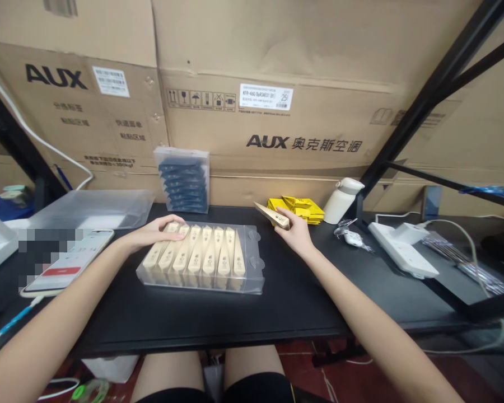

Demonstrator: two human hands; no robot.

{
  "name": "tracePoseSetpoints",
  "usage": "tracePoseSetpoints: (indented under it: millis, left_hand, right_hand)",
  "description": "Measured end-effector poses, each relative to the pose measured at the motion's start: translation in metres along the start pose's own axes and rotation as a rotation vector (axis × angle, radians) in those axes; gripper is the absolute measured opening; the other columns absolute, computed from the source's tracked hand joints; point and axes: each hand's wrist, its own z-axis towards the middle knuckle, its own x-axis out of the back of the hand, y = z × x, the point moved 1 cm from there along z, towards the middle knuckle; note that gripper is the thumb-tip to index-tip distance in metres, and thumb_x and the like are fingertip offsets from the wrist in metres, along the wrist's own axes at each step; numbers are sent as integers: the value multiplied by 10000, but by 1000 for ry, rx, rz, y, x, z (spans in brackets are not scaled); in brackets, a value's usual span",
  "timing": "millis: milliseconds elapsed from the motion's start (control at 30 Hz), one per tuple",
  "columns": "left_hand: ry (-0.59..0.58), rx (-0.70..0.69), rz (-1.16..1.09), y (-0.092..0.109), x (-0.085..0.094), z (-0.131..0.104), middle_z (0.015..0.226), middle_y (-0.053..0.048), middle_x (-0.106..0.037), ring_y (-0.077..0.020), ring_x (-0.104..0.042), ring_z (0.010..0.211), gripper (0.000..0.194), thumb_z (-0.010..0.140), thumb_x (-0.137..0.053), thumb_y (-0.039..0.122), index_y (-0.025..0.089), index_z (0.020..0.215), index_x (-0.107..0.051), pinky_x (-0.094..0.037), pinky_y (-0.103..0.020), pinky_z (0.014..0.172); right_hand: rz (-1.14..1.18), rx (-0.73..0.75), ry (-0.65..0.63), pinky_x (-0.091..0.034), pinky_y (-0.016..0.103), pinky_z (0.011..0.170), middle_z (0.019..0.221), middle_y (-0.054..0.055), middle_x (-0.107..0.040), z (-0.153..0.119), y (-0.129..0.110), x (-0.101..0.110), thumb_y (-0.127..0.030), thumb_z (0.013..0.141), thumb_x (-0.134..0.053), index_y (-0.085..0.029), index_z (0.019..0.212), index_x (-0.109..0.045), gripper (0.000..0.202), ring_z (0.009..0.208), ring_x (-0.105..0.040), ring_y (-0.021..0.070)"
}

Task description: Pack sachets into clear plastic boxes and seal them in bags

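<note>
A clear plastic box (252, 268) lies on the black table, holding several cream wedge-shaped packets (195, 254) side by side, with a gap at its right end. My left hand (162, 232) rests on the box's back left part, its fingers over the tops of the packets there. Just right of the box, my right hand (296, 232) holds one cream packet (273, 215) above the table, tilted, between thumb and fingers. Behind that packet lies a pile of yellow packets (308, 210).
An upright clear box of blue packets (185, 182) stands at the back, beside a clear plastic cover (92, 207). On the left lies a phone (71, 263). A white bottle (342, 200), earphone case (353, 238) and power strip (403, 252) are on the right. Black shelf posts flank the table.
</note>
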Motion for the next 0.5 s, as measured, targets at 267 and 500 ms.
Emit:
tracePoseSetpoints:
  millis: [267,500]
  left_hand:
    - [-4,-13,-4,-1,1,0,1088,-34,-651,-287,-602,1080,505,654,-736,520,246,1060,-613,-489,-362,921]
    - [12,-1,1,0,0,0,1065,-31,-671,-288,-620,1056,526,632,-736,536,245,1055,-624,-518,-347,872]
  right_hand:
    - [345,-98,179,-540,385,826,1003,102,-693,4,-2,4,-398,716,-679,-213,1125,-436,512,878,-690,223]
    - [366,-363,-57,-548,330,693,1024,92,-712,14,1,14,-364,777,-558,-180,1145,-602,414,853,-687,232]
